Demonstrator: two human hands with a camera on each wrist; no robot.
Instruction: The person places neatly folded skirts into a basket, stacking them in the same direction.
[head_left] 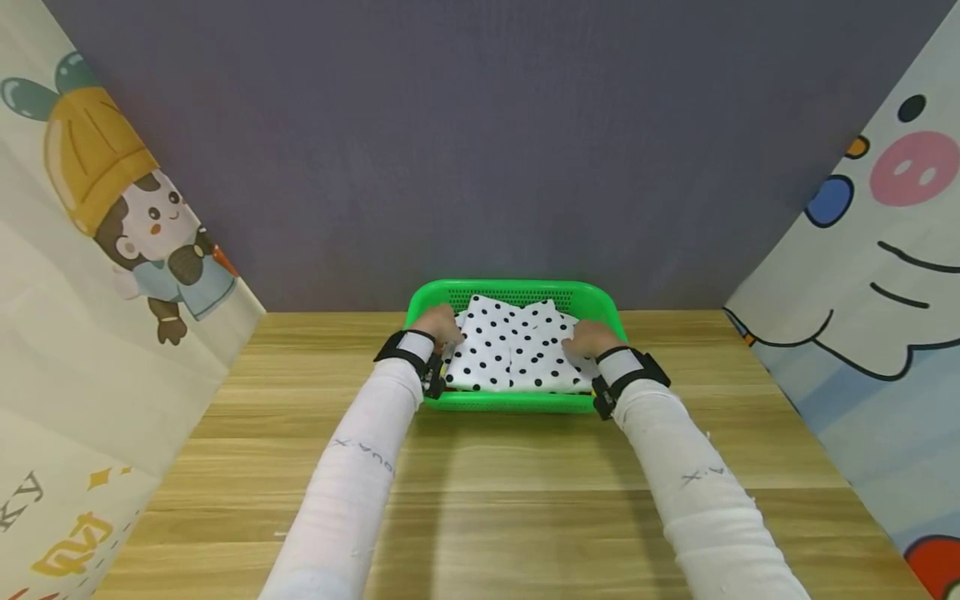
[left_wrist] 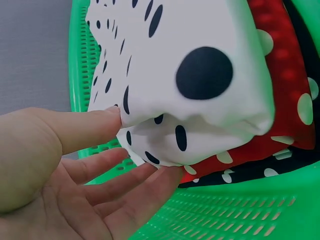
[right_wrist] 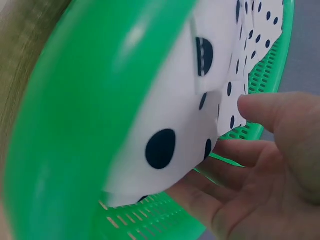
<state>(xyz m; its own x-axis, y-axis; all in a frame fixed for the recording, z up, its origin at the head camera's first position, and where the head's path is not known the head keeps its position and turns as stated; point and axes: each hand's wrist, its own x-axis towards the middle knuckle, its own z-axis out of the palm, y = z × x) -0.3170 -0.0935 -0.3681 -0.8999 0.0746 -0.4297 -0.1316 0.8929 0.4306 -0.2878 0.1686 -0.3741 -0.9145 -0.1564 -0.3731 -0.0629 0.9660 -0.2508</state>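
A folded white garment with black polka dots (head_left: 510,350) lies in a green plastic basket (head_left: 517,402). My left hand (head_left: 442,323) is at its left side. In the left wrist view, that hand's thumb (left_wrist: 102,125) presses the garment's edge from above, with fingers (left_wrist: 150,195) tucked against its underside. At the opposite side is my right hand (head_left: 592,339). Seen from the right wrist, its fingers (right_wrist: 200,192) extend along the garment's lower edge, and the thumb stands apart from them near a dotted corner. Some fingertips are hidden by the fabric.
Under the white garment lie a folded red cloth with pale dots (left_wrist: 295,107) and a black dotted cloth (left_wrist: 272,167). The basket stands on a wood-grain table (head_left: 517,500), against a dark grey panel (head_left: 480,150). Printed sheets hang at both sides.
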